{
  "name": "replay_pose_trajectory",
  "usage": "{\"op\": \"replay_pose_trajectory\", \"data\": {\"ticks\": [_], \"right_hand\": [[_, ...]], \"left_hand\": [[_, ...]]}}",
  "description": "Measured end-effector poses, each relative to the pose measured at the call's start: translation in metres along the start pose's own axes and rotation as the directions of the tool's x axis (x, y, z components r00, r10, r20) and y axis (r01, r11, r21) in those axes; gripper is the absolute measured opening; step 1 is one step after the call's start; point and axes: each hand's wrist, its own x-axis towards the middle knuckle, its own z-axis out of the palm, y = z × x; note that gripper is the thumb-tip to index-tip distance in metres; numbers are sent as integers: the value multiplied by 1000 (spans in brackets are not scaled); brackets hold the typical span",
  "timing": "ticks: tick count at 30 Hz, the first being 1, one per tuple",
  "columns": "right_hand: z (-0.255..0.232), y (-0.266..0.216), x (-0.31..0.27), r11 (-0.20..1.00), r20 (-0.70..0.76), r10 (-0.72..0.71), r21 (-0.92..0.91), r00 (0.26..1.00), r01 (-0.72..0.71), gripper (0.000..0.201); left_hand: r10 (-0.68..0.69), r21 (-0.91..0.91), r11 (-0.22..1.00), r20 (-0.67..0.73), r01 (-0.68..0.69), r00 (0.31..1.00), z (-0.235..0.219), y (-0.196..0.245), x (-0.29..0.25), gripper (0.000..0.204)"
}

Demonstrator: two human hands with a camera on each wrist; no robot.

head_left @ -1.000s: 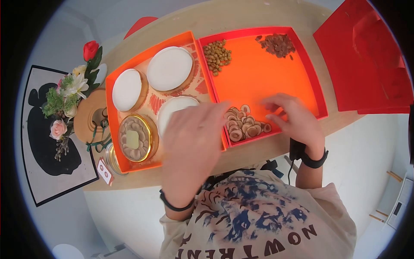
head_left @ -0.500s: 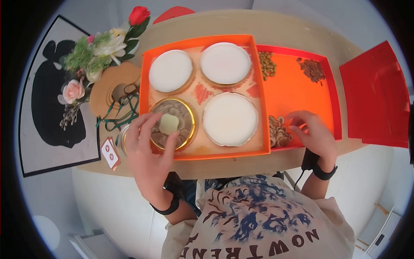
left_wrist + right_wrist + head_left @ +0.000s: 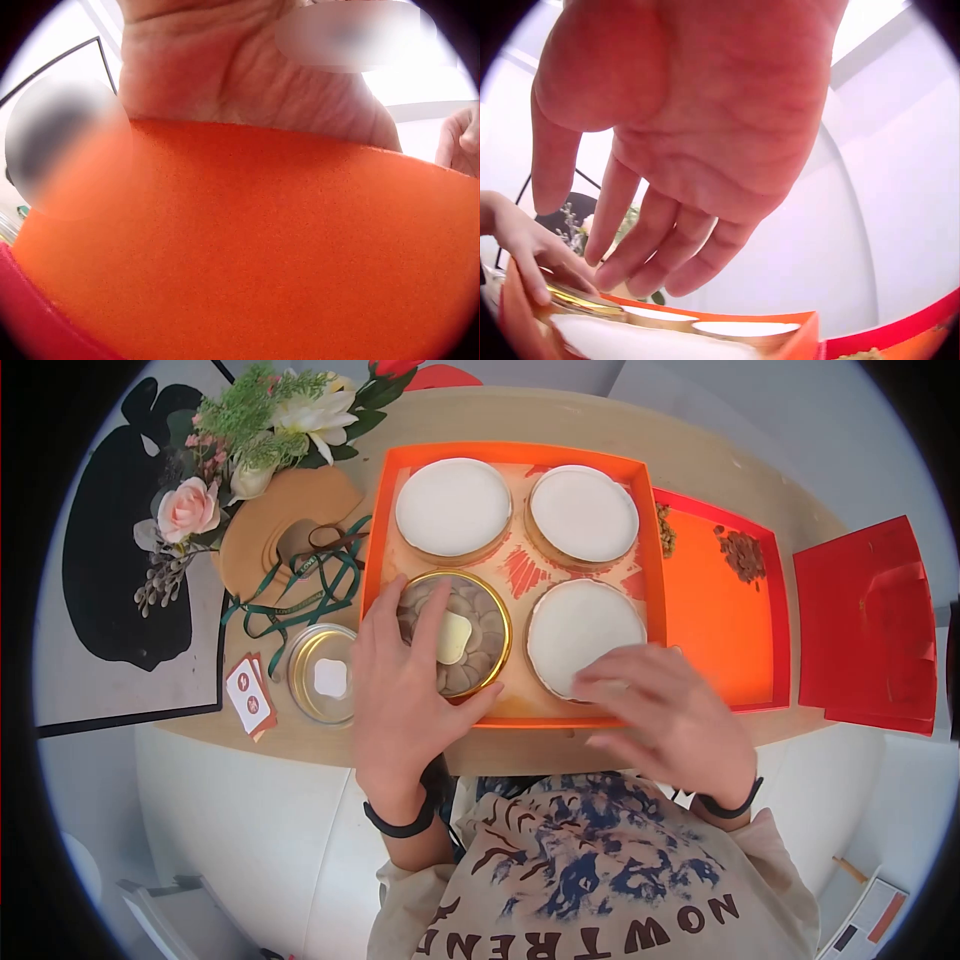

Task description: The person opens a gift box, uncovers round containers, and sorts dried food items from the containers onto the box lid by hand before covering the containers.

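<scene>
The left hand [image 3: 405, 695] is spread over a gold-rimmed round container [image 3: 468, 660] in the near left corner of the orange box [image 3: 655, 560]. Its thumb lies at the container's near right rim, and the other fingers reach over the top and left side. Brown slices show through the container's clear top, which carries a pale label [image 3: 453, 638]. Blurred, the right hand [image 3: 675, 720] hovers over the near edge of a white-topped round container [image 3: 590, 628], its loosely bent fingers holding nothing. Two more white-topped containers [image 3: 453, 507] stand in the far half of the box.
A red-walled orange tray [image 3: 720, 650] lies partly behind the box, with brown flakes [image 3: 740, 555] on it. A red folder-like piece [image 3: 865, 625] stands at right. To the left are a clear-lidded tin [image 3: 305, 690], cards [image 3: 248, 698], green ribbon [image 3: 330, 595] and flowers [image 3: 188, 510].
The left hand has come left from over the middle onto the gold-rimmed container. The right hand has moved left from beside the round slices on the tray. The head view has shifted left.
</scene>
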Motion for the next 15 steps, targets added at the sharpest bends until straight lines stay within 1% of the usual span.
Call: {"op": "replay_pose_trajectory", "data": {"ticks": [2, 3, 5, 6, 8, 9, 11, 15], "right_hand": [[10, -13, 7, 992, 124, -123, 10, 985, 123, 46], [16, -18, 11, 992, 129, -124, 9, 984, 124, 46], [28, -23, 17, 984, 214, -162, -45, 963, 175, 56], [34, -25, 20, 983, 219, -163, -47, 962, 178, 56], [43, -29, 24, 982, 236, -132, -103, 963, 160, 64], [46, -30, 26, 982, 242, -133, -102, 961, 161, 64], [50, -31, 28, 985, 248, -129, -76, 960, 152, 66], [51, -30, 30, 986, 253, -133, -67, 958, 154, 65]], "left_hand": [[-11, -62, 998, -5, 10, 1000, 2, -3, 1, 93], [-15, -65, 998, -7, 14, 1000, 3, -4, 1, 93], [-56, -118, 992, -15, 53, 998, 4, -6, 2, 92], [-61, -121, 991, -18, 58, 998, 4, -6, 2, 92], [-59, -133, 990, -50, 52, 997, 4, -7, 2, 91], [-65, -137, 989, -49, 58, 997, 4, -8, 2, 91], [-41, -171, 985, -75, 28, 996, 4, -8, 1, 89], [-70, -183, 982, -88, 53, 994, 7, -7, -1, 89]]}}
